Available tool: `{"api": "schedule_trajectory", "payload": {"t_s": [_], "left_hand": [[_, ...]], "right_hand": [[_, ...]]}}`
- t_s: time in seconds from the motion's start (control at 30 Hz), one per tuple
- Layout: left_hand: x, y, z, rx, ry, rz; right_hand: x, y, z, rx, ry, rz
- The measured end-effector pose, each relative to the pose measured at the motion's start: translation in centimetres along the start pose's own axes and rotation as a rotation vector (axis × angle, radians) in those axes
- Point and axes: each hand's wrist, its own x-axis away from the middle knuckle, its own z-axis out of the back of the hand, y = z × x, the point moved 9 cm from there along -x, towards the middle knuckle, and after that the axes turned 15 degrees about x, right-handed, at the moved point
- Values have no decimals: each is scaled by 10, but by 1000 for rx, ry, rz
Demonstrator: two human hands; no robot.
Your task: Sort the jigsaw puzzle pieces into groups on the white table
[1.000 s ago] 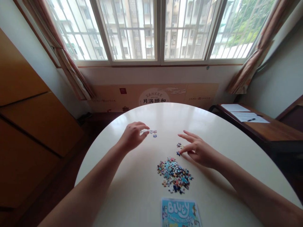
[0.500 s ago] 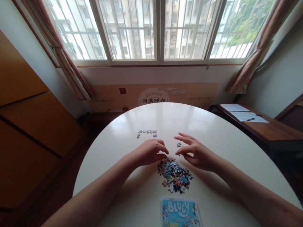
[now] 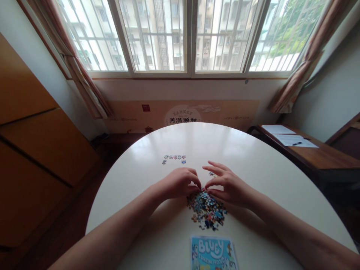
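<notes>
A heap of loose jigsaw puzzle pieces (image 3: 208,210), mostly blue, white and dark, lies on the white round table (image 3: 135,240). At its far left edge is my left hand (image 3: 184,183), thumb and forefinger curled close together; whatever is between the tips is too small to make out. Facing it, my right hand (image 3: 226,184) has its fingers spread, with forefinger and thumb at the far edge of the heap and nothing visibly held. A reddish piece (image 3: 204,190) shows between the two hands. A few pieces (image 3: 212,174) lie beneath the right hand's outer fingers, partly hidden.
Beyond my left hand, several puzzle pieces (image 3: 174,157) form a row with a piece below each end. A blue "Bluey" picture sheet (image 3: 213,253) lies at the near side of the table. To the right, a wooden side table (image 3: 323,152) bears papers (image 3: 294,141) and a pen.
My right hand has moved left and slightly nearer, its forefinger and thumb now at the heap. My left hand has shifted slightly toward the heap, so the fingertips of both hands are closer together.
</notes>
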Motion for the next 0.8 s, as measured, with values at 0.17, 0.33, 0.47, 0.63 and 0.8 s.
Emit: {"api": "schedule_trajectory", "payload": {"t_s": [0.17, 0.33, 0.47, 0.63, 0.8], "left_hand": [[0, -1, 0, 1, 6, 18], [-1, 1, 1, -9, 13, 21], [-1, 0, 0, -3, 13, 16], [-2, -3, -2, -6, 15, 35], [-2, -2, -2, -5, 10, 39]], "right_hand": [[-2, 0, 1, -7, -17, -13], [-3, 0, -1, -12, -43, -22], [-3, 0, -1, -17, -45, -32], [-2, -4, 1, 15, -60, -29], [-3, -4, 4, 19, -53, -32]]}}
